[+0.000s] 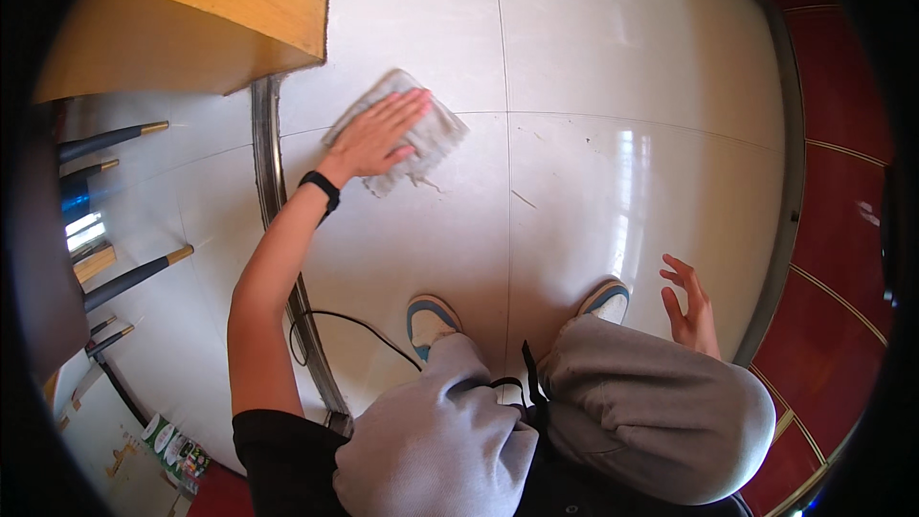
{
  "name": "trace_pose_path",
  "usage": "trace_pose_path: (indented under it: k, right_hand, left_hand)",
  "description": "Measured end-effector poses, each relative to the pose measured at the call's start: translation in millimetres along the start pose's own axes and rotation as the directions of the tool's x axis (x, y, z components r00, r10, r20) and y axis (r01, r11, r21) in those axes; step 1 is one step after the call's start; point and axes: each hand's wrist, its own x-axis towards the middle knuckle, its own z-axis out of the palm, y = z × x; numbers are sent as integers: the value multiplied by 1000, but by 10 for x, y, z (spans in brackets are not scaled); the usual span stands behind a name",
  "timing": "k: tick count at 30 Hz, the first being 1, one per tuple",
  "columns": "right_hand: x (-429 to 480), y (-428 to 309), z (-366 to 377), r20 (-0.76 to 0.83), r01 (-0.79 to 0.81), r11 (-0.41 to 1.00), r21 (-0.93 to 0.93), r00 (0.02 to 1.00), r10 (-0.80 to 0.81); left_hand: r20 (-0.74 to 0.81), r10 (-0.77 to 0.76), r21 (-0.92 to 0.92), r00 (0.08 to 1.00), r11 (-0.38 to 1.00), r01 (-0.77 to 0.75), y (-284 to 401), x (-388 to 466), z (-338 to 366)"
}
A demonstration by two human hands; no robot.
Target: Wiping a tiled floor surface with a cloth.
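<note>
My left hand lies flat, palm down, on a crumpled grey cloth spread over the white tiled floor. The fingers point up and to the right, and a black band circles that wrist. Part of the cloth is hidden under the palm. Beyond my right knee, my right hand hangs in the air with fingers apart and slightly curled, holding nothing. A few dark specks and a thin brown streak mark the tiles to the right of the cloth.
A yellow wooden furniture base stands at upper left, near the cloth. A metal floor track runs along the left, crossed by a thin black cable. Dark furniture legs with brass-coloured tips lie beyond. Dark red tiles border the right.
</note>
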Motion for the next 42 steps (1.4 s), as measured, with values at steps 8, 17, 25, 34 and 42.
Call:
trace_pose_path:
  k: [8, 17, 25, 34, 42]
  right_hand:
    - [-32, 69, -39, -1, -43, 999, 9, 999, 43]
    - [-163, 359, 16, -53, -156, 987, -44, 987, 154]
    - [-309, 426, 56, -147, -240, 971, -2, 960, 238]
    - [-220, 415, 96, -81, -262, 963, 54, 961, 266]
    - [-227, 606, 140, -42, -265, 956, 123, 962, 271]
  left_hand:
    - [-336, -325, -32, 884, 942, 334, -283, 509, 200]
    - [-326, -17, 138, 945, 988, 65, -714, 2065, 323]
    - [-33, 496, -164, 868, 854, -494, 921, 2186, 830]
    - [-29, 347, -48, 937, 936, -348, 344, 2129, 426]
    - [-231, 138, 146, 963, 984, -106, -850, 2459, 255]
